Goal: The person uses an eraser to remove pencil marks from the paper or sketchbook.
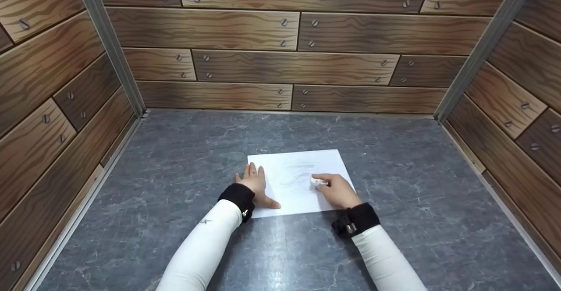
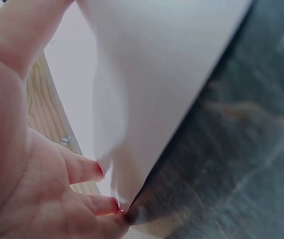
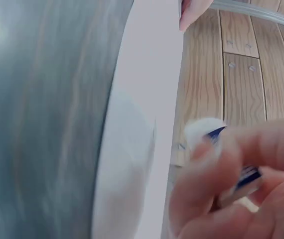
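Observation:
A white sheet of paper [image 1: 293, 199] lies on the grey marbled surface, with faint grey smudged strokes [image 1: 300, 166] around its upper middle. My left hand [image 1: 255, 187] rests spread on the paper's left edge, thumb and fingers apart. In the left wrist view its fingertips [image 2: 101, 169] touch the sheet. On the right part of the paper, my right hand [image 1: 339, 191] pinches a white eraser [image 1: 316, 180] between thumb and fingers. The right wrist view shows the eraser [image 3: 202, 130] with a dark blue and white sleeve, partly hidden by the blurred fingers.
The grey marbled tabletop [image 1: 197, 150] spreads around the sheet. Wood-plank panels [image 1: 245, 65] enclose it at the back and both sides, with metal posts [image 1: 115, 41] in the rear corners. Black bands [image 1: 239, 196] circle both wrists over white sleeves.

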`<move>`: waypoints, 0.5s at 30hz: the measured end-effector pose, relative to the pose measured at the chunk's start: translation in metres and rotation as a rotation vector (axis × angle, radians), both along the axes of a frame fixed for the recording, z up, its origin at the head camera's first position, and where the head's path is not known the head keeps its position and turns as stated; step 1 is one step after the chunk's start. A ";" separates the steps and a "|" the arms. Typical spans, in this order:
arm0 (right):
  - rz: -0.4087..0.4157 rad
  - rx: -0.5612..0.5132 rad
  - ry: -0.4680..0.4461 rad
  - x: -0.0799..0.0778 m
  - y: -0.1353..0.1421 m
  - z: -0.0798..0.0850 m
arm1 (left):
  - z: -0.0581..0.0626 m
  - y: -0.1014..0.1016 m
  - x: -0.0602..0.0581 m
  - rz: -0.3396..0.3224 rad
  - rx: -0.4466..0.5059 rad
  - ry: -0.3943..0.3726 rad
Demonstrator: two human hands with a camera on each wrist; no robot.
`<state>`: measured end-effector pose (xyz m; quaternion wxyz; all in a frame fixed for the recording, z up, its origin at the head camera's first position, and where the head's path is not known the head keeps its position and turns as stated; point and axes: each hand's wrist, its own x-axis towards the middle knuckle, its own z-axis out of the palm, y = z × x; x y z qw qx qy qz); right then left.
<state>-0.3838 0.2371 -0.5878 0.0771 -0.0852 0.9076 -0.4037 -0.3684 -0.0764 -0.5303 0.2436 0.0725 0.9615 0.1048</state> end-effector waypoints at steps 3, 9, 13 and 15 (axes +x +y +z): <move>0.057 0.019 0.061 0.000 -0.003 -0.003 | 0.001 0.001 0.003 0.008 0.010 0.006; 0.049 0.082 0.150 0.008 -0.014 -0.001 | 0.000 0.001 0.004 0.014 0.021 0.031; 0.033 0.149 0.184 0.013 -0.017 0.002 | -0.001 0.000 0.003 0.011 0.023 0.038; 0.026 0.171 0.176 0.013 -0.016 0.003 | -0.001 0.000 0.003 0.009 0.019 0.034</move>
